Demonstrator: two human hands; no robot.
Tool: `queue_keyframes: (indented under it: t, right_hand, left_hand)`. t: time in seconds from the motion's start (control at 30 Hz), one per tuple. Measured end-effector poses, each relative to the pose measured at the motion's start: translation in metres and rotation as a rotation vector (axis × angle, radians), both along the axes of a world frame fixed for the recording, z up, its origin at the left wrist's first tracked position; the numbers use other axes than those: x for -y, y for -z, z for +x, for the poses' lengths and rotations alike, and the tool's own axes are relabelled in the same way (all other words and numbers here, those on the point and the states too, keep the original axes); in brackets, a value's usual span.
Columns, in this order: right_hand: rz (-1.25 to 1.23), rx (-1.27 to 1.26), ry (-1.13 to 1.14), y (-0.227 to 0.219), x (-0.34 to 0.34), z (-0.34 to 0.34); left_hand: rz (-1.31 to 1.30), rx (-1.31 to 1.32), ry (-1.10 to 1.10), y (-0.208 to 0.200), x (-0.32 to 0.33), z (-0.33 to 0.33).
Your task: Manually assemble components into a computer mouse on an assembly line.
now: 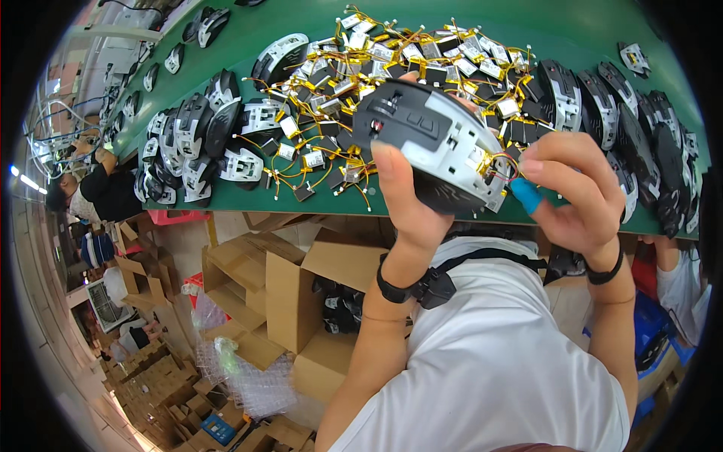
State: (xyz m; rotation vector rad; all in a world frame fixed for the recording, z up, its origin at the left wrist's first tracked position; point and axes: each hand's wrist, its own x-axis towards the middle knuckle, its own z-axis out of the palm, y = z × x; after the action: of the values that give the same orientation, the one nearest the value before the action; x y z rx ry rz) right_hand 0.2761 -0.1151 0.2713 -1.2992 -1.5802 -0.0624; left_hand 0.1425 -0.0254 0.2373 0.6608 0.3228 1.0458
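Observation:
My left hand (pixel 413 203) grips a black and white computer mouse shell (pixel 433 139), tilted above the near edge of the green table. Its thumb lies along the near side, and fingertips show behind the far side. In the shell's white end sits a small battery (pixel 476 160) with yellow tape, partly hidden. Thin coloured wires (pixel 503 164) run from it to my right hand (pixel 576 197). The right thumb and forefinger close on the wires beside the shell; a blue cover wraps one of these digits. The wires' tip is hidden between them.
A heap of small wired batteries (pixel 324 98) spreads over the green table (pixel 241 197). Similar mouse shells are clustered at the left (pixel 192 128) and right (pixel 599 105). Below the table edge stand open cardboard boxes (pixel 290 301). Other people are at the far left and right edge.

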Motion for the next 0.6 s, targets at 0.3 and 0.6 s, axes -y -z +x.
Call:
queue_keyframes:
  t: [0.3, 0.6]
  right_hand:
    - [-0.165, 0.175, -0.022, -0.006, -0.005, 0.003]
    - [-0.054, 0.254, -0.058, -0.001, -0.011, 0.001]
  left_hand:
    - [0.071, -0.123, -0.019, 0.001, 0.000, -0.007]
    - [0.116, -0.184, -0.013, -0.001, -0.001, -0.012]
